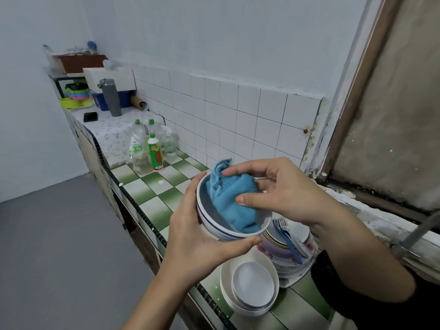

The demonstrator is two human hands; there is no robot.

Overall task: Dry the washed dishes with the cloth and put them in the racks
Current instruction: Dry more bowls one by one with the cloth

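My left hand (198,236) grips a white bowl with dark rim stripes (222,231) from below and the side, tilted toward me above the counter. A blue cloth (232,201) is bunched inside the bowl, and my right hand (273,186) pinches it there with thumb and fingers. Below the bowl lies a stack of white oval plates (250,285). Behind them stands a pile of washed bowls and plates (291,244) with blue utensils (287,236) on top. A rack with dishes (76,59) sits on a shelf at the far left end of the counter.
The green-and-white tiled counter (154,196) runs along the tiled wall. Dish soap bottles (148,148) stand midway along it. Farther back are a grey flask (110,97), a black phone (90,116), coloured containers (77,95) and a blue box. A window sill is on the right.
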